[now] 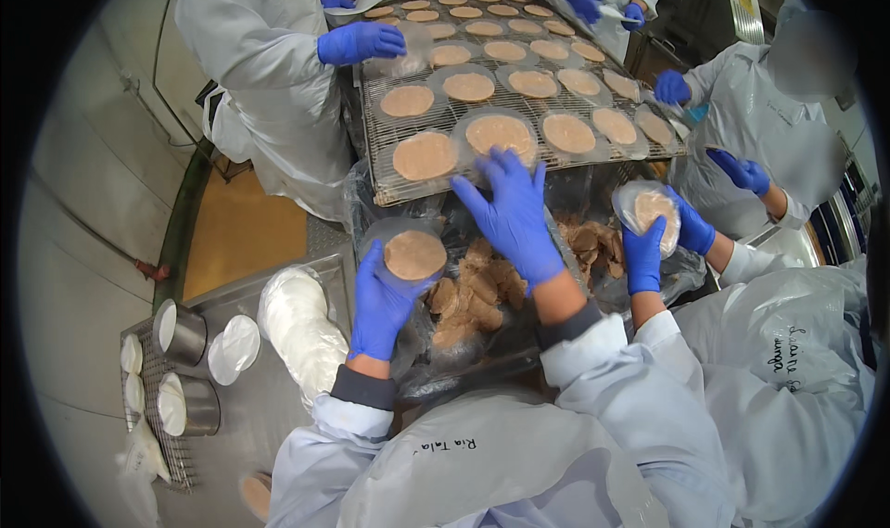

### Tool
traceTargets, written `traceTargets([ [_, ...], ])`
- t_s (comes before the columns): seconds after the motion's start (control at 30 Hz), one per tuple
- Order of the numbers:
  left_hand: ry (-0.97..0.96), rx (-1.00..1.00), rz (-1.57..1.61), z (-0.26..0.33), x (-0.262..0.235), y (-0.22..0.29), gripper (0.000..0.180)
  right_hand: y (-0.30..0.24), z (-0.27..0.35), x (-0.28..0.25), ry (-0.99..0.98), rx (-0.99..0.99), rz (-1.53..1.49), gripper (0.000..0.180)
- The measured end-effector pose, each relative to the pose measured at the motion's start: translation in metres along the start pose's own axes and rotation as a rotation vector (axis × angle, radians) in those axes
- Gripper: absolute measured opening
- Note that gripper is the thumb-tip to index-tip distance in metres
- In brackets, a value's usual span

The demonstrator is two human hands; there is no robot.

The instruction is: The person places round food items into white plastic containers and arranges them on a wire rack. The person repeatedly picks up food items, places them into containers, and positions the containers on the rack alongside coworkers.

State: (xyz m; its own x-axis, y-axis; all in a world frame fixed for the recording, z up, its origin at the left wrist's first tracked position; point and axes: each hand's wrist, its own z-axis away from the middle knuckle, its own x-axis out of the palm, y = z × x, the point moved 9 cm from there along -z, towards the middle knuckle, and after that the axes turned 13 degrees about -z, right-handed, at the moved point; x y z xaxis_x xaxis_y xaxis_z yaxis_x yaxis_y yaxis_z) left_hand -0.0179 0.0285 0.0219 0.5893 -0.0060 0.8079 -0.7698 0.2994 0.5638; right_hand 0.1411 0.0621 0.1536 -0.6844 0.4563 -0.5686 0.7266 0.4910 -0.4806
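In my blue-gloved left hand (380, 304) lies a round tan patty (414, 254) on a clear round sheet, its edge gripped by the fingers. My right hand (515, 215), also gloved in blue, is stretched forward with fingers spread. Its fingertips overlap the near edge of another patty (496, 137) in the front row of a wire conveyor belt (389, 192); whether they press on it I cannot tell. Rows of similar patties on round sheets cover the belt. Below my hands, a plastic-lined bin holds a heap of tan pieces (475, 296).
At right, a co-worker's gloved hands (644, 250) hold a sheeted patty (652, 215). Other people's hands (362, 43) work along both belt sides. On my left, a steel table (246, 426) carries a long white stack of discs (301, 324) and metal cylinders (199, 406) with white discs.
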Motion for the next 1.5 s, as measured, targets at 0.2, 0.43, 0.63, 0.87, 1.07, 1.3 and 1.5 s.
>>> traceTargets([
  [0.2,-0.105,0.021,-0.024,-0.033,0.025,0.004,0.053,0.057,0.072,0.044,-0.168,0.635,-1.302,0.04],
  [0.43,-0.066,0.164,-0.027,-0.073,0.047,0.0,0.047,0.091,0.051,0.02,0.203,0.974,-1.997,0.049],
  [0.63,0.037,0.148,-0.122,-0.034,-0.005,-0.016,0.048,0.107,0.059,0.037,0.278,0.999,-1.921,0.042],
  [0.87,0.018,0.224,-0.182,0.015,0.036,0.01,0.056,0.01,0.057,0.046,-0.062,0.587,-1.329,0.034],
  [1.07,0.491,0.297,-0.249,0.122,-0.078,0.045,0.05,-0.015,0.084,0.107,-0.432,0.713,-1.323,0.041],
  [1.3,1.391,0.737,-1.0,0.379,-0.214,0.15,0.033,0.064,0.05,0.078,0.268,1.052,-2.023,0.063],
  [1.5,0.258,0.42,-0.38,0.075,-0.058,0.057,0.032,0.067,0.039,0.091,0.311,1.104,-2.164,0.063],
])
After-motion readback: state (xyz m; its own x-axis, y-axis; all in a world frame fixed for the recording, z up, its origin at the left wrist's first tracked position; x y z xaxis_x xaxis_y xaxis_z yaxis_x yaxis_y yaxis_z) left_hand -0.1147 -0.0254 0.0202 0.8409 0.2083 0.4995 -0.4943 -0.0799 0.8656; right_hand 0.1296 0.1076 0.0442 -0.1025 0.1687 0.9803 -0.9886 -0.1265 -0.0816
